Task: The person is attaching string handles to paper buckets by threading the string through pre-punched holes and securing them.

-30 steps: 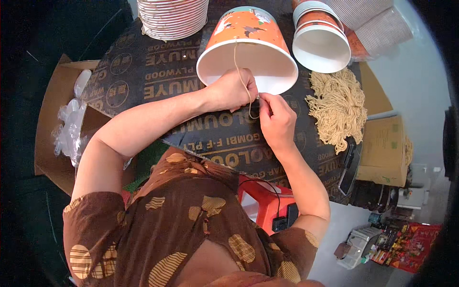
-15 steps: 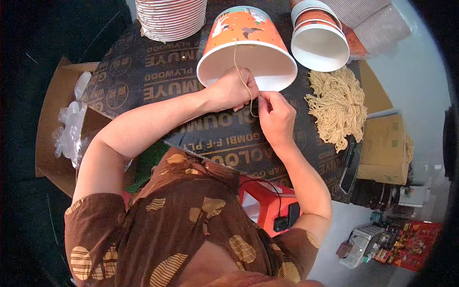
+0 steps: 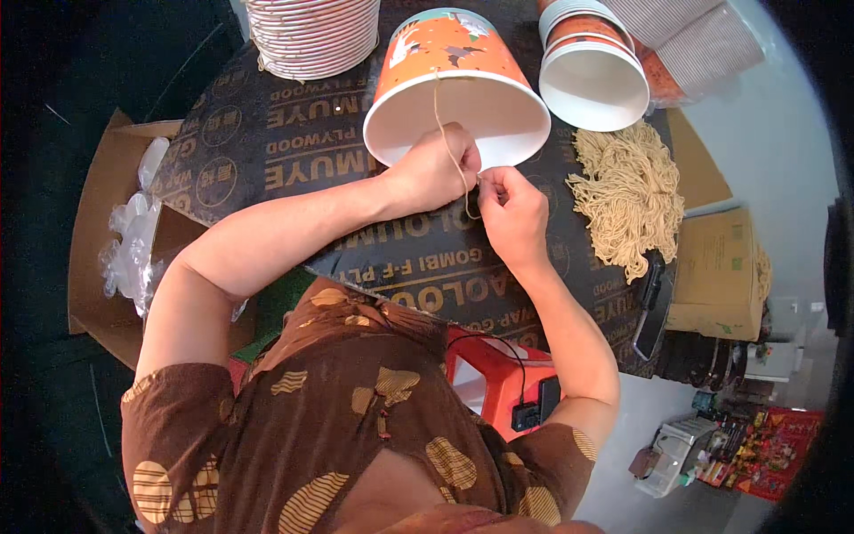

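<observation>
An orange paper bucket (image 3: 449,55) with animal prints and a white inside lies on its side in front of me, its mouth turned toward me. From its upper rim hangs a tan string (image 3: 441,114) that runs down over the back of my left hand and loops below it. My left hand (image 3: 438,169) is closed at the bucket's mouth, with its fingertips pinching string. Right beside it, my right hand (image 3: 514,209) pinches string between thumb and fingers. The fingertips of both hands nearly meet, and the string between them is mostly hidden.
On the dark printed plywood table (image 3: 320,165) stands a stack of bucket rims (image 3: 311,40) at far left. Nested buckets (image 3: 594,84) lie at far right, above a bundle of tan strings (image 3: 630,196) and a black-handled blade (image 3: 652,298). Cartons flank the table; the left carton (image 3: 93,267) holds clear plastic pieces.
My right hand has shifted very slightly, and the fingertips of both hands stay close together. The string loop below my left hand has changed shape a little. The bucket rests as before.
</observation>
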`<act>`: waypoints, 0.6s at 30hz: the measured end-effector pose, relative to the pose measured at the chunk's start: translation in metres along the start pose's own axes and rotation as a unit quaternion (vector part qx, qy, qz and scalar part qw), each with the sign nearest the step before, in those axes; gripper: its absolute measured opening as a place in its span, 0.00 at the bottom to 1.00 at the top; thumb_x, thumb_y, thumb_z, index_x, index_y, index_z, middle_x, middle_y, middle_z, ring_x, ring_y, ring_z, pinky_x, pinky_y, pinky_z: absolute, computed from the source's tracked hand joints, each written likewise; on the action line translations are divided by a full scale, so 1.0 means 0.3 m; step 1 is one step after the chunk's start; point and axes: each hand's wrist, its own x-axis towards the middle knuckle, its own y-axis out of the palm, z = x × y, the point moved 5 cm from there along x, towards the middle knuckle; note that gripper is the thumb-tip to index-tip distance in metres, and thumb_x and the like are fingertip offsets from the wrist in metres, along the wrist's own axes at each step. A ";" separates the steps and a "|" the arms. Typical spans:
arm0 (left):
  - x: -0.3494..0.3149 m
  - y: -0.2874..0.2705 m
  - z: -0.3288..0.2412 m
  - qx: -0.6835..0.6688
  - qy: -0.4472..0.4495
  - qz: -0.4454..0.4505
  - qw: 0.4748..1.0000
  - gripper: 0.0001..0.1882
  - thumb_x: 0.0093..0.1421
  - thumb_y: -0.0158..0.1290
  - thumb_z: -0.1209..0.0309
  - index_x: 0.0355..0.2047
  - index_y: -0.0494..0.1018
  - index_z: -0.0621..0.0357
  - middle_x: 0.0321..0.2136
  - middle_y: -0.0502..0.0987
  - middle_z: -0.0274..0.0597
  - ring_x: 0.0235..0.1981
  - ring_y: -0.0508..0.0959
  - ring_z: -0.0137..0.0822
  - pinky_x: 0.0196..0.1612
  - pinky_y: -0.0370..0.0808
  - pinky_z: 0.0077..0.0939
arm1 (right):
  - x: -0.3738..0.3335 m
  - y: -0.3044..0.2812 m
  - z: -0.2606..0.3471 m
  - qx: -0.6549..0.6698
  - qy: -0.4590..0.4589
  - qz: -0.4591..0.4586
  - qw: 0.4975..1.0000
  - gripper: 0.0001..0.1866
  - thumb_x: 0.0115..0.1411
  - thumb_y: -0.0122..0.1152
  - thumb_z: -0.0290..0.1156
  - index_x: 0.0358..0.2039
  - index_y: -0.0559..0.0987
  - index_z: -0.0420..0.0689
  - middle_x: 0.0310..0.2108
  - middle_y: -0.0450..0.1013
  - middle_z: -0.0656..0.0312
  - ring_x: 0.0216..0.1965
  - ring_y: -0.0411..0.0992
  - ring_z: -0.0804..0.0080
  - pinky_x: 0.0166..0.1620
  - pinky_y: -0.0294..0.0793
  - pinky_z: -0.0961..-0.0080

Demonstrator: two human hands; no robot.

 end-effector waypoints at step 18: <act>-0.019 -0.013 -0.055 -0.080 -0.091 0.023 0.992 0.04 0.52 0.51 0.86 0.23 0.70 0.68 0.37 0.69 0.45 0.17 0.73 0.28 0.15 0.70 0.20 | 0.015 -0.006 -0.020 0.117 0.096 0.033 0.988 0.04 0.57 0.59 0.24 0.32 0.78 0.37 0.22 0.77 0.57 0.23 0.75 0.76 0.29 0.72 0.76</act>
